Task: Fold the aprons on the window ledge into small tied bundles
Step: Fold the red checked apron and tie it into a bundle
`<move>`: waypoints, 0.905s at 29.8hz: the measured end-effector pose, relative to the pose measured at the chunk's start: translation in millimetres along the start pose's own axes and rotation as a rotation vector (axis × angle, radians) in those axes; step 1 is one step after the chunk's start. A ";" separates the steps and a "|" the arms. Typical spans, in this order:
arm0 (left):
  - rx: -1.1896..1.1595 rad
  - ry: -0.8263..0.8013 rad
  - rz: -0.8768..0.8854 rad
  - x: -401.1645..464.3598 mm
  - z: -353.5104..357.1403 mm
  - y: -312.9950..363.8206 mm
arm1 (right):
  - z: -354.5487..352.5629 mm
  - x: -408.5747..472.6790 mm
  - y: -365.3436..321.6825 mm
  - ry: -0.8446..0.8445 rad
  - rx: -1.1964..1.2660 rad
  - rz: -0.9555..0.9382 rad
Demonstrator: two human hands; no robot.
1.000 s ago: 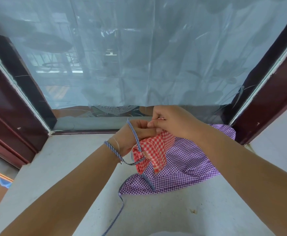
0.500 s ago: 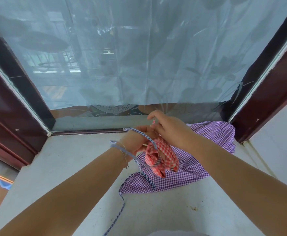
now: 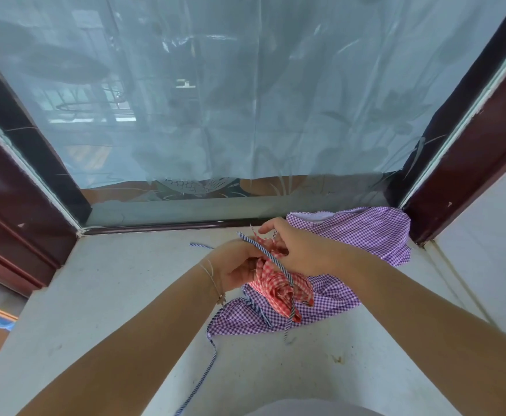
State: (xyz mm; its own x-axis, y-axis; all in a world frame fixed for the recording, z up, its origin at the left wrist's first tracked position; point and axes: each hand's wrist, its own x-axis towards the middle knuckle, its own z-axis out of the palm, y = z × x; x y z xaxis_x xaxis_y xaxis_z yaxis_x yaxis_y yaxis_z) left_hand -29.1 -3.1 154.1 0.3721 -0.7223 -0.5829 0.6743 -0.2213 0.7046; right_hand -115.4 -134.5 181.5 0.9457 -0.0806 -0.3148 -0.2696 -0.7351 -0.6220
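A red-and-white checked apron, rolled into a small bundle, is held above the ledge between both hands. My left hand grips the bundle from the left. My right hand pinches the bundle's top and its blue-and-white striped tie, which runs diagonally across the red cloth. Under the bundle a purple checked apron lies crumpled on the grey window ledge, stretching to the right corner. Its own striped tie trails toward the front edge.
Frosted window glass with a light curtain rises right behind the ledge. Dark red frame posts stand at the left and right. A white wall closes the right side. My pale clothing shows at the bottom edge.
The red bundle has grown tighter and dropped lower onto the purple apron. The striped tie, earlier looped over my left wrist, now crosses the bundle, with a loose end on the ledge behind my left hand.
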 end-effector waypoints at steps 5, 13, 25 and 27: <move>-0.051 -0.040 0.008 0.4 -3.0 3.1 | 8.8 -7.4 -2.9 0.233 -0.334 -0.211; 0.014 -0.105 -0.007 -2.8 -13.2 -1.1 | 14.0 -24.3 7.8 0.422 -0.711 -0.561; 0.475 -0.194 0.411 -23.7 0.5 10.6 | 3.8 -25.5 -1.2 0.331 0.286 -0.074; 0.630 -0.126 0.535 -29.7 1.9 11.7 | 1.6 -24.8 2.3 0.181 0.315 -0.033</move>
State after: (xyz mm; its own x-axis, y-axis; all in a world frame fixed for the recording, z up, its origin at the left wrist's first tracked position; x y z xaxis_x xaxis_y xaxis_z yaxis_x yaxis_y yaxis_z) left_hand -33.5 14.5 180.4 0.4413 -0.8936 -0.0824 -0.0701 -0.1258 0.9896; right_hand -139.8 -133.0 186.7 0.9640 -0.1985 -0.1768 -0.2546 -0.4979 -0.8290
